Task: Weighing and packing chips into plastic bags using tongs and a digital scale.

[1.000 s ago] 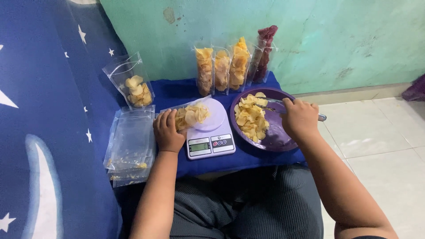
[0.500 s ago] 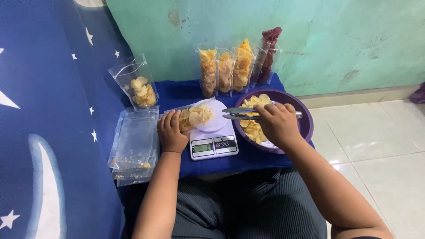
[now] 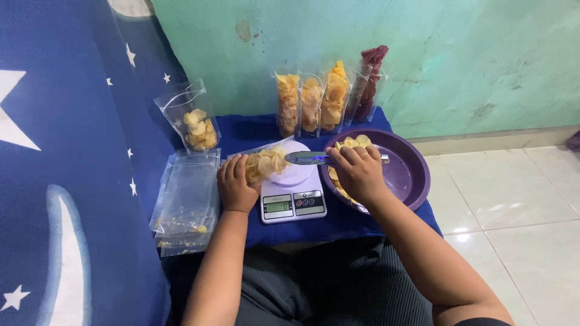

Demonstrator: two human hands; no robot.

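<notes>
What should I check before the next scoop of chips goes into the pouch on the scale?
1. Left hand steadies the clear pouch: ok, fingers wrap its near side.
2. Pouch rests on the white kitchen scale: ok, lying tilted on the platform.
3. Pouch mouth faces the metal tongs: ok.
4. Right hand grips the tongs firmly: ok.
5. Tongs carry chips: cannot tell, tips look bare but blurred.
6. Scale display lit: ok, though the reading is too small to judge.
7. Chips left in the purple bowl: ok, some behind the hand.
</notes>
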